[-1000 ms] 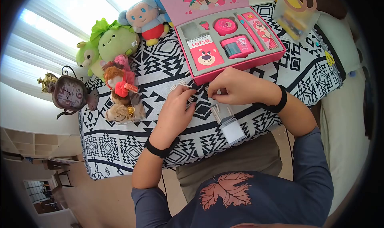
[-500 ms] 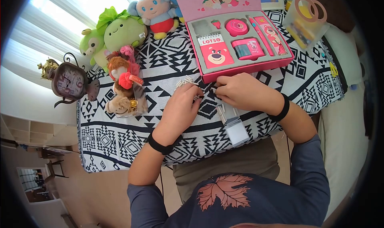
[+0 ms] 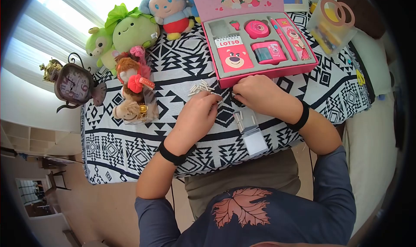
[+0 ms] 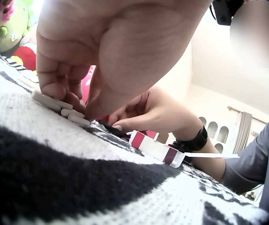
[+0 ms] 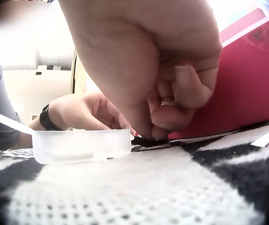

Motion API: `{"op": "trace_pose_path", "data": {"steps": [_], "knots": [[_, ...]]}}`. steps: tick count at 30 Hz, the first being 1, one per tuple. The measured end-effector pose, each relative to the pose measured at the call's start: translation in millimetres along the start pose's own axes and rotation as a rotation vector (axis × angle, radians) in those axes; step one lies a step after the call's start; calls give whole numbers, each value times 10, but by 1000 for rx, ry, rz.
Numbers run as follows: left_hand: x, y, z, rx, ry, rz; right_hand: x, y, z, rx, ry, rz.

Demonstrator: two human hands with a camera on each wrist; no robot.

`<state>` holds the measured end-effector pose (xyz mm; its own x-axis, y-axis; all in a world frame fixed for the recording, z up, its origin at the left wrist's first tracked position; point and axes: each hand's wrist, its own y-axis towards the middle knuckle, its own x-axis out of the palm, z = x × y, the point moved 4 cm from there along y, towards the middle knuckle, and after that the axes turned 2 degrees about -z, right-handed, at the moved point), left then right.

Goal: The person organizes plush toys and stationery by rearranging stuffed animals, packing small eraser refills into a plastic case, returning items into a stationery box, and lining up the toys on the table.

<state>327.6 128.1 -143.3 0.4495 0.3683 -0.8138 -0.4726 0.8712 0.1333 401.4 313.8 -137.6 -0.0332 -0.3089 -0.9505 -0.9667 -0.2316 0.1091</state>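
Note:
My left hand (image 3: 198, 112) bends over a loose pile of small white sticks (image 3: 200, 87) on the patterned cloth. A small white stick (image 3: 220, 102) shows between its thumb and fingertips, and others (image 4: 52, 101) lie against its fingers in the left wrist view. My right hand (image 3: 264, 95) is low by the box's front edge, its thumb and fingers curled together right at the cloth. I cannot tell whether they pinch anything. Between the hands and my body lies a small clear plastic case (image 3: 248, 125), lid (image 3: 255, 143) open towards me, with several white sticks in it.
A pink gift box (image 3: 268, 71) with a notepad (image 3: 234, 58) and other stationery stands open beyond the hands. Plush toys (image 3: 132, 30), a wrapped doll bundle (image 3: 136, 86) and a clock (image 3: 74, 84) are on the left. A clear bag (image 3: 327, 32) is at the back right.
The head view has shifted, so the table things sit farther right. My left fingers stay by the pile, and a stick now shows at their tips. The right hand stays low by the box.

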Motion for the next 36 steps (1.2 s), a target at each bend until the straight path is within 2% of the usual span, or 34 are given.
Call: {"op": "trace_pose_path", "data": {"steps": [2, 4, 5, 7, 9, 13, 15, 18, 23, 28, 32, 35, 36], "knots": [[-21, 7, 19, -48, -73, 3, 44, 18, -9, 31, -10, -6], [-30, 12, 30, -20, -87, 49, 37, 7, 19, 60, -21, -5], [-54, 13, 47, 5, -97, 97, 0, 1, 31, 29, 50, 39], [-93, 24, 111, 6, -148, 62, -113, -19, 39, 0, 120, 88], [-120, 34, 178, 7, -197, 24, -288, -71, 22, 42, 230, -26], [-94, 34, 265, 62, -278, -58, -495, -180, 58, 56, 430, -102], [-72, 28, 283, 72, -272, -90, -495, -199, -6, -31, 477, -236], [-57, 32, 278, 84, -281, -110, -347, -192, -94, -87, 346, -186], [-54, 28, 246, 76, -260, -112, -164, -185, -132, -76, 152, -181], [-69, 20, 255, 74, -257, -106, -282, -181, -107, -126, 410, -212], [-82, 24, 265, 73, -244, -99, -330, -182, -67, -112, 417, -243], [-90, 27, 271, 86, -258, -93, -353, -159, -111, -142, 440, -191], [-86, 27, 271, 87, -258, -94, -340, -140, -116, -103, 537, -205]]}}
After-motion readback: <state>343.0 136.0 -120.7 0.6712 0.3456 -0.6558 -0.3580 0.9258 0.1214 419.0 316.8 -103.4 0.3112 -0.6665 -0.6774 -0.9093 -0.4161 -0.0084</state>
